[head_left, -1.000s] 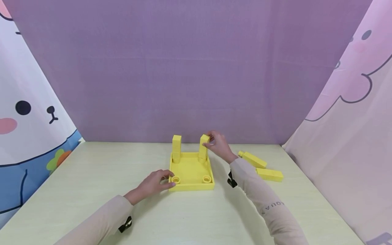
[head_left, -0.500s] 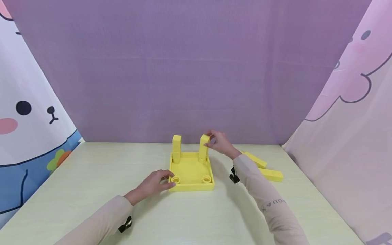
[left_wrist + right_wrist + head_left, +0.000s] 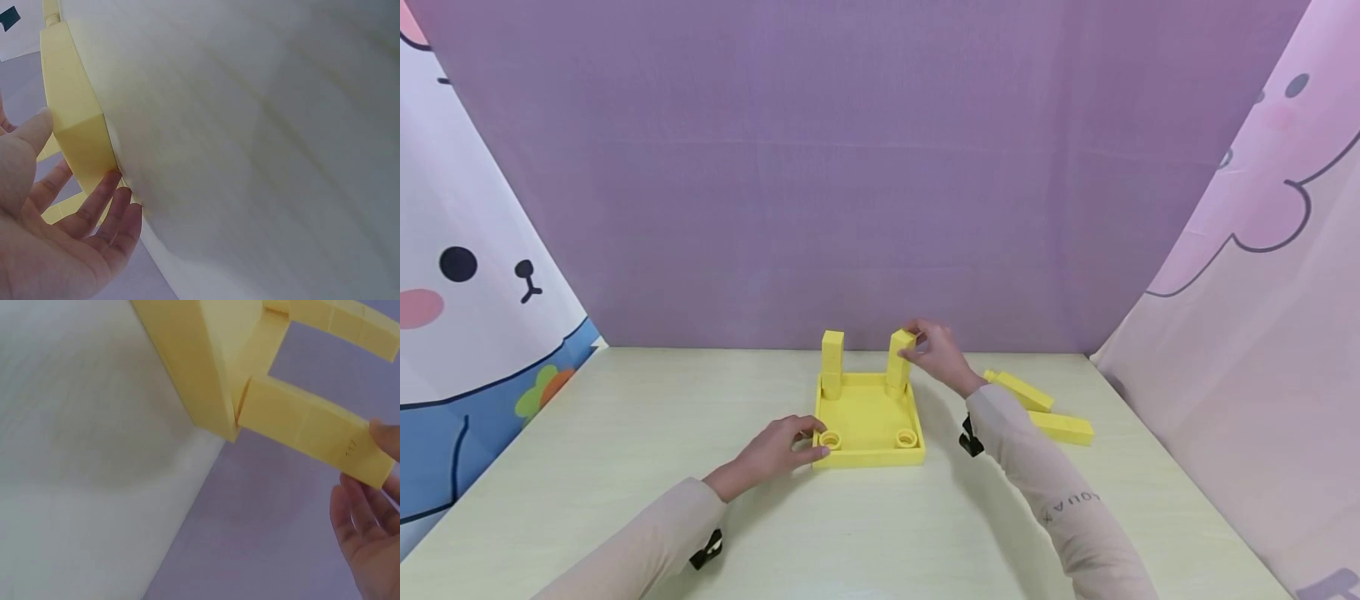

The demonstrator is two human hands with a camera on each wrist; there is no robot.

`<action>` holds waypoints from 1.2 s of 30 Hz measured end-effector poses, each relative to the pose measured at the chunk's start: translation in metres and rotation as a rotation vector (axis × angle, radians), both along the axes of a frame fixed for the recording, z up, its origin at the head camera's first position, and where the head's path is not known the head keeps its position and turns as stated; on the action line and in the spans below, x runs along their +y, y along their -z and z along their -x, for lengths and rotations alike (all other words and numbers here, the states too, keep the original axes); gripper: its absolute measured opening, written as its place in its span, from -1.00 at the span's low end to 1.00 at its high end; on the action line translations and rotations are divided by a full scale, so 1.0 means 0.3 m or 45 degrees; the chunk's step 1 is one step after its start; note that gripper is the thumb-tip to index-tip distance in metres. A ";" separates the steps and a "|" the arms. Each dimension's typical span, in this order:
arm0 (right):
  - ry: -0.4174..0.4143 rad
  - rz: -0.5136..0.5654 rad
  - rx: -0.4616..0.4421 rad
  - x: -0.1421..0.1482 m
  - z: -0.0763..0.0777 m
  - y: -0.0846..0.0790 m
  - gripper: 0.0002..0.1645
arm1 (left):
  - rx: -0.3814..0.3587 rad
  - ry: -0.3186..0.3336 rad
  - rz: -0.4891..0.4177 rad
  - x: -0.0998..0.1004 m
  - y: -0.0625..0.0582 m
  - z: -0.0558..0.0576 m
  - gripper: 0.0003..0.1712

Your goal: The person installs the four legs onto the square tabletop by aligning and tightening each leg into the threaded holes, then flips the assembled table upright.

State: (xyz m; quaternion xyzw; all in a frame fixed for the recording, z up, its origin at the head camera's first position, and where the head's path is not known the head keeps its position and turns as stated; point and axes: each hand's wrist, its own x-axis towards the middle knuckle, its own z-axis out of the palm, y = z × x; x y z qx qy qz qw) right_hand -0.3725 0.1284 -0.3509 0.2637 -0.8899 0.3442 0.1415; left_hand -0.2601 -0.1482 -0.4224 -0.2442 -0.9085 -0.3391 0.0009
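Observation:
A shallow yellow tray-like base (image 3: 868, 459) lies on the table, its raised rim facing up. My left hand (image 3: 771, 454) holds its near left corner, thumb at the front wall and fingers along the side. Two square yellow posts rise from the far corners. The far left post (image 3: 832, 357) stands upright on its own. My right hand (image 3: 942, 360) pinches the top of the far right post (image 3: 898, 363), which leans slightly right. In the right wrist view, that post (image 3: 306, 428) has a narrow gap at its foot. Round sockets (image 3: 906, 438) show in both near corners.
Two loose yellow posts lie right of the base: one with a threaded end (image 3: 1022, 392), and another post (image 3: 1063, 428) nearer, partly behind the right sleeve. A purple cloth (image 3: 850, 183) hangs at the table's back edge, with printed cloths (image 3: 1262, 350) on both sides.
The far right post's top has shifted slightly to the right in my right hand. My right wrist moved a little right, then back. My left hand and the base stay still.

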 end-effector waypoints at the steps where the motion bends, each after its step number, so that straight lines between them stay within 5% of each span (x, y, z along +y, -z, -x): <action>1: 0.016 0.004 0.018 -0.002 -0.003 0.002 -0.56 | 0.001 0.001 -0.002 0.000 0.001 0.000 -0.64; 10: 0.071 0.000 0.025 -0.010 -0.016 0.007 -0.55 | -0.006 0.001 -0.004 -0.001 0.001 0.001 -0.63; 27: -0.134 -0.068 -0.162 0.025 0.015 -0.032 -0.54 | -0.030 -0.007 -0.010 0.002 -0.003 0.000 -0.63; 36: -0.030 -0.048 -0.076 0.007 0.009 -0.006 -0.52 | -0.037 -0.015 -0.005 0.003 -0.006 -0.002 -0.62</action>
